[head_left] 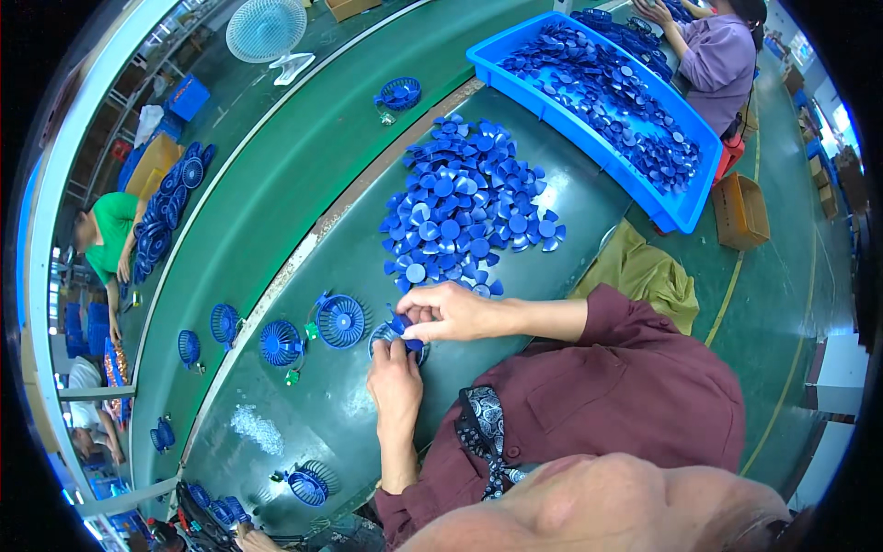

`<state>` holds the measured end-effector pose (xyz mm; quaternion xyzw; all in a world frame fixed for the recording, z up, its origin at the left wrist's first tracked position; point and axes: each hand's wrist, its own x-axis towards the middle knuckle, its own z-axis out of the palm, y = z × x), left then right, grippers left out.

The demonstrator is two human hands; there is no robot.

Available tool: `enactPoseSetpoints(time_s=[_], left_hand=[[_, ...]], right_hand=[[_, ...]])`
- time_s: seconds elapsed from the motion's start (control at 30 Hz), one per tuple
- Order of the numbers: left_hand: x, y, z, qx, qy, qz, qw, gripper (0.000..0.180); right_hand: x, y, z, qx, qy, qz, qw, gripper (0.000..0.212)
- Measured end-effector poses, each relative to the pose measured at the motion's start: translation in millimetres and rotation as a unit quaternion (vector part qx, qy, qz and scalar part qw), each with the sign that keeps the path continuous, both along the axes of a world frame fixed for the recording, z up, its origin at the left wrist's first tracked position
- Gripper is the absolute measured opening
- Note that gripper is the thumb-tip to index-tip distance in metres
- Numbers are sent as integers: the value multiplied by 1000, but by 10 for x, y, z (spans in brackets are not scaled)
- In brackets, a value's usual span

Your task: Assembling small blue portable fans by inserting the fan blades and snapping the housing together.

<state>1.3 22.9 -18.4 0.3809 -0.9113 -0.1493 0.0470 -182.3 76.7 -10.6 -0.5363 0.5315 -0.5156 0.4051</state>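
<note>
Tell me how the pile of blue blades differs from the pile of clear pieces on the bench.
The pile of blue blades covers far more surface than the pile of clear pieces. The blades show round hubs with flared vanes; the clear pieces are too small to make out singly. The blades are blue, the clear pieces colourless or whitish. Both lie on the green bench.

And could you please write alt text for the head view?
The camera wearer's right hand holds what looks like a blue plastic fan blade at a round, partly hidden blue plastic fan housing beside the left hand, on a dark green worktable. Ahead lies a heap of blue plastic fan blades; at upper right, a bright-blue plastic tray holds more.
</note>
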Motion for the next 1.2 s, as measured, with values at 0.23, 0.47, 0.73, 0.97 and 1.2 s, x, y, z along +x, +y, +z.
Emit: enactPoseSetpoints(time_s=[0.23,0.47,0.73,0.97,1.2], left_hand=[[71,38,-106,-30,246,34,968,35],[363,276,-224,-49,362,69,929,23],[635,338,-376,-12,309,-63,949,27],[354,-97,-47,-133,206,81,966,33],[68,-427,-155,-121,38,26,992,34]], right_hand=[[-25,-68,-88,-14,-3,-9,1000,30],[-23,-116,-254,-3,-39,-37,999,31],[-79,-166,-297,2,-37,-40,998,31],[-60,-125,-204,-3,-45,-35,998,32],[-84,-31,-98,3,-43,-32,999,32]])
